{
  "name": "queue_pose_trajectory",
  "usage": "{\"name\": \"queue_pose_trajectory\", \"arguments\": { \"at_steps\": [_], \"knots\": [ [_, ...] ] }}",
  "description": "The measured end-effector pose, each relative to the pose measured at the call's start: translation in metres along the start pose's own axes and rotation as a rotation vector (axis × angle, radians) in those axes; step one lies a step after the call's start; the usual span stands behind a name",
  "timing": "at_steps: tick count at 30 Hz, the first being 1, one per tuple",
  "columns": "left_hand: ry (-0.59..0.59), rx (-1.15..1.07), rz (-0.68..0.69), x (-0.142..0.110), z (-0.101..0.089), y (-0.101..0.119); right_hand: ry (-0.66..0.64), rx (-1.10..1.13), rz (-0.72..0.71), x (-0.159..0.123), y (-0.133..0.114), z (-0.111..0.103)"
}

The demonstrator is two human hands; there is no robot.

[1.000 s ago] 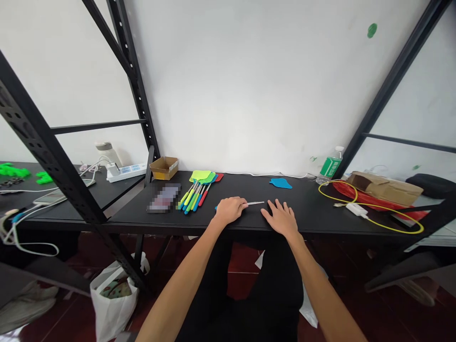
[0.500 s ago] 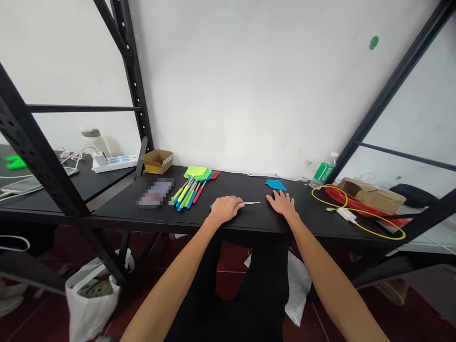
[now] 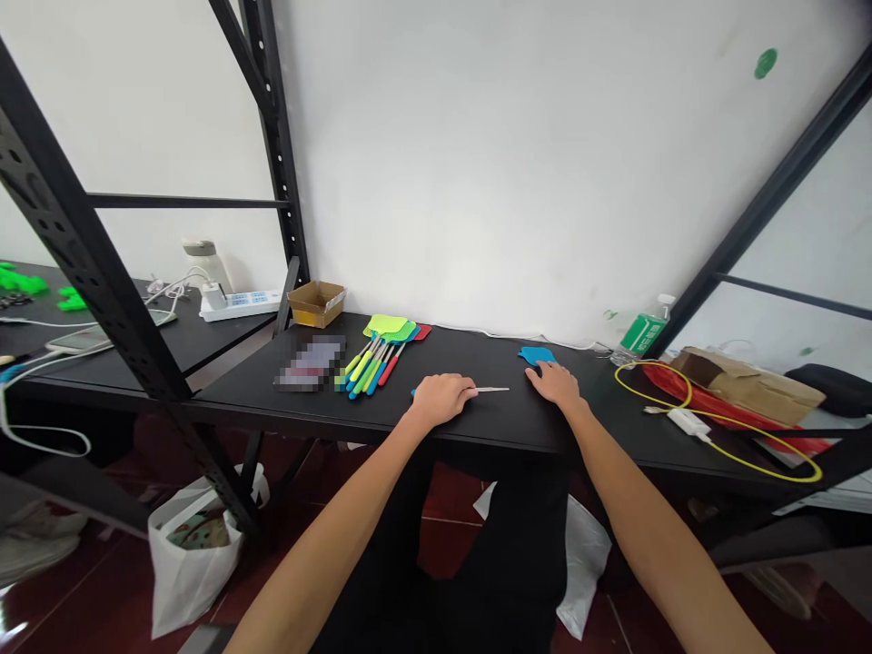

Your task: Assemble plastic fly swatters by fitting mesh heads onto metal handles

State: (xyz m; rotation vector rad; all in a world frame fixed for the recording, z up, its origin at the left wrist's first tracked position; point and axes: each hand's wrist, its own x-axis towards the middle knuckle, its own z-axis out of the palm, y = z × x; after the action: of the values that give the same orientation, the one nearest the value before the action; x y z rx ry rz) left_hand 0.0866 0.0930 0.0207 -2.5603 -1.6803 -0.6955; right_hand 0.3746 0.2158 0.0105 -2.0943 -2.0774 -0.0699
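Note:
My left hand (image 3: 444, 400) is closed around a thin metal swatter rod (image 3: 493, 390) lying level over the black table. A bit of its blue handle (image 3: 412, 392) shows left of my fist. My right hand (image 3: 557, 382) is open, palm down, its fingertips at the near edge of a flat blue swatter head (image 3: 535, 355); whether they touch it, I cannot tell. To the left lies a fanned bunch of fly swatters (image 3: 381, 354) with green, blue and red heads and coloured handles.
A small open cardboard box (image 3: 317, 304) stands at the back left, behind a blurred-out flat item (image 3: 310, 363). On the right are a bottle with a green label (image 3: 644, 331), a yellow cable (image 3: 763, 454) and a brown carton (image 3: 742, 386). Black shelf posts (image 3: 276, 136) frame the table (image 3: 477, 427).
My right hand has moved a little forward, its fingers now reaching the blue head's near edge. My left hand keeps its hold on the rod. The whole view has shifted slightly.

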Motion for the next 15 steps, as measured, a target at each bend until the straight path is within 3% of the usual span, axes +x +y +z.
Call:
{"name": "queue_pose_trajectory", "arguments": {
  "at_steps": [4,8,12,15],
  "knots": [
    [0.018,-0.002,0.010,0.000,0.001,0.000,0.085,-0.058,-0.107,-0.033,-0.011,-0.011],
    [0.025,-0.009,0.002,0.001,0.001,0.000,0.166,-0.059,-0.262,-0.086,-0.029,-0.019],
    [0.031,-0.022,0.007,0.000,0.002,-0.001,0.232,0.063,-0.377,-0.131,-0.056,-0.018],
    [0.052,-0.032,0.003,0.000,0.003,-0.002,0.244,0.211,-0.449,-0.146,-0.080,-0.017]
  ]
}}
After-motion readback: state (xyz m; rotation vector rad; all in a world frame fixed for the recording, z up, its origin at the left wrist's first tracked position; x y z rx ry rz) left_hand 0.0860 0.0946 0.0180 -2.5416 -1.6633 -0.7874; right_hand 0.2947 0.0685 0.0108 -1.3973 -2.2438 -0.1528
